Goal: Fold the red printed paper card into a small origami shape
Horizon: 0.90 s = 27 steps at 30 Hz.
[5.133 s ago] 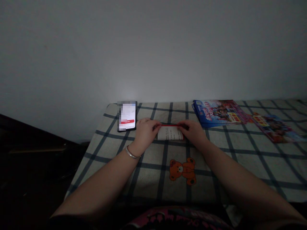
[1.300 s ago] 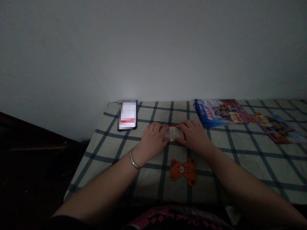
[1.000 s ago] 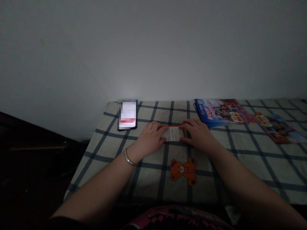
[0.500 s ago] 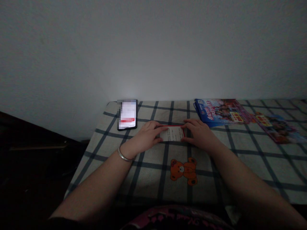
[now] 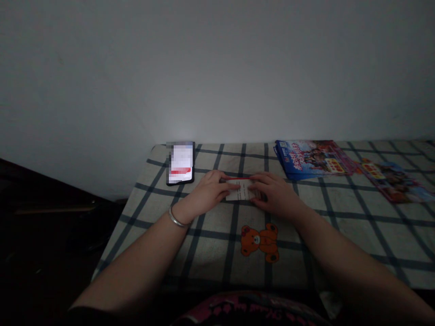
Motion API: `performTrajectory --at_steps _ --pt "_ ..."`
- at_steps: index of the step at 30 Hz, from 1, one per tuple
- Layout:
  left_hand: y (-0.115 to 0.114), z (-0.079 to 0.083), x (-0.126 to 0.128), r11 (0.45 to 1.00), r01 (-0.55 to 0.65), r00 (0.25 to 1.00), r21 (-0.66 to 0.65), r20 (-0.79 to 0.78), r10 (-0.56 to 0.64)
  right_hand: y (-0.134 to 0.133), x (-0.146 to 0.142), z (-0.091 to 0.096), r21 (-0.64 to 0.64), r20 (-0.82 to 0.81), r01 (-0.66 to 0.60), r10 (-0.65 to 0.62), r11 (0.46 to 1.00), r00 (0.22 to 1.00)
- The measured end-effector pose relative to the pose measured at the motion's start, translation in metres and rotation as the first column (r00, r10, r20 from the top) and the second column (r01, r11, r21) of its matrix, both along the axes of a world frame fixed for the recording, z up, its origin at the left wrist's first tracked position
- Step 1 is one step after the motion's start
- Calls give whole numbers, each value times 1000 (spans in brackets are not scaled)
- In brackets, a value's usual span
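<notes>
A small folded paper (image 5: 239,190), white with printed lines and a red edge, lies on the checked cloth (image 5: 217,244) in the middle of the view. My left hand (image 5: 208,192), with a silver bangle at the wrist, pinches the paper's left end. My right hand (image 5: 273,192) lies over the paper's right part, fingers pressed down on it. The room is dim, so fine detail of the fingers is hard to make out.
A lit phone (image 5: 180,163) lies face up at the cloth's far left corner. Colourful booklets (image 5: 312,158) and another booklet (image 5: 390,181) lie at the far right. An orange bear print (image 5: 260,242) is on the cloth. A white wall (image 5: 217,68) stands behind; darkness drops off left.
Over the last second my right hand slid left over the paper, covering more of it. My left hand stayed at the left end. Five seconds ago the paper was spread wider between both hands.
</notes>
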<state>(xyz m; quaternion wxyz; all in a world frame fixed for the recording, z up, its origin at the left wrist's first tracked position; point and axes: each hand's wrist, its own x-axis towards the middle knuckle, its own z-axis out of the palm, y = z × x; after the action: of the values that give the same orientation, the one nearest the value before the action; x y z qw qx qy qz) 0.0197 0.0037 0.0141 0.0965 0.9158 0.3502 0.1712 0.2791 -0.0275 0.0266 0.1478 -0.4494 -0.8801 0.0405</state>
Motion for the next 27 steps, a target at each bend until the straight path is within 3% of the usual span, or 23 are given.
performTrajectory --at_steps 6,14,18,21,27 --pt "2 -4 1 1000 -3 999 19 43 2 -3 -16 3 54 26 -114 113 992 993" --pt "-5 9 6 996 55 998 75 2 -56 -10 -27 3 109 195 -68 45 992 980" --pt "-5 10 12 984 115 992 139 -62 -107 -9 -29 0 127 128 25 -42 992 991" --pt "-8 9 19 978 71 994 195 -95 -53 -8 -29 -1 129 77 73 -83 989 994" --pt "-13 6 26 975 -39 997 217 70 24 -8 -28 -1 124 -78 124 -114 985 990"
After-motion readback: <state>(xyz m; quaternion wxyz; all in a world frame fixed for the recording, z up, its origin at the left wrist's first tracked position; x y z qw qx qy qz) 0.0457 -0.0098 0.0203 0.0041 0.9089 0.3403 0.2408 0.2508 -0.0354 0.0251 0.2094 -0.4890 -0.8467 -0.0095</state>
